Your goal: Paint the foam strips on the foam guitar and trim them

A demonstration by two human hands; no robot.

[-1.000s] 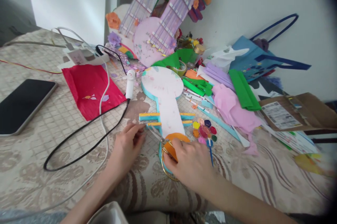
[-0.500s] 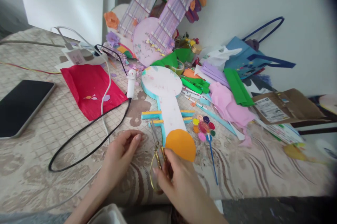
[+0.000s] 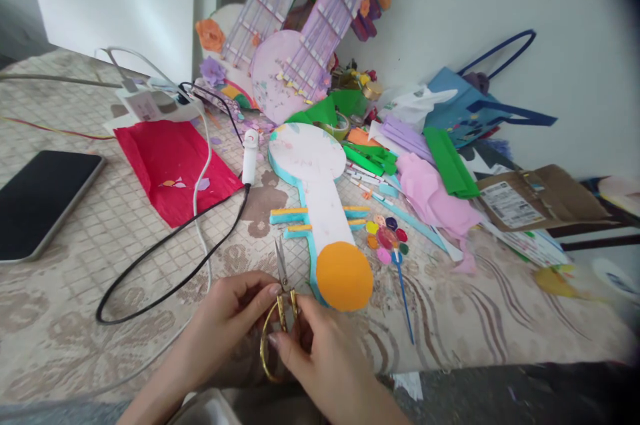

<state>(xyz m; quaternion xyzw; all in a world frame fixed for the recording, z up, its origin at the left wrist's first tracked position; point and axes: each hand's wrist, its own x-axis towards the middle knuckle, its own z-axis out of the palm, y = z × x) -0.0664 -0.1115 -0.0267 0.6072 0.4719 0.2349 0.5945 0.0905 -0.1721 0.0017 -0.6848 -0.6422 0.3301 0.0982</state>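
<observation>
Near the table's front edge, my right hand (image 3: 325, 352) holds small gold-handled scissors (image 3: 283, 278), whose blades point away from me. My left hand (image 3: 235, 308) is beside them, its thumb and fingertips pinched together close to the scissors' pivot; whatever is between them is too small to make out. Just beyond lies a white guitar-like cutout (image 3: 325, 202) with light blue edges and yellow-topped side strips. An orange disc (image 3: 345, 276) covers its near end.
Red paper (image 3: 173, 168), a white glue gun (image 3: 250, 158) with a black cord and a phone (image 3: 47, 202) lie left. A paint palette (image 3: 387, 238) with a brush, pink paper (image 3: 433, 192), green paper (image 3: 450, 162) and a brown package (image 3: 543, 195) are right. Decorated guitar shapes (image 3: 285, 72) stand behind.
The scissors have moved left in my right hand, off the cutout's edge, and look less tilted. My left hand has moved right and nearer to me, up to the scissors.
</observation>
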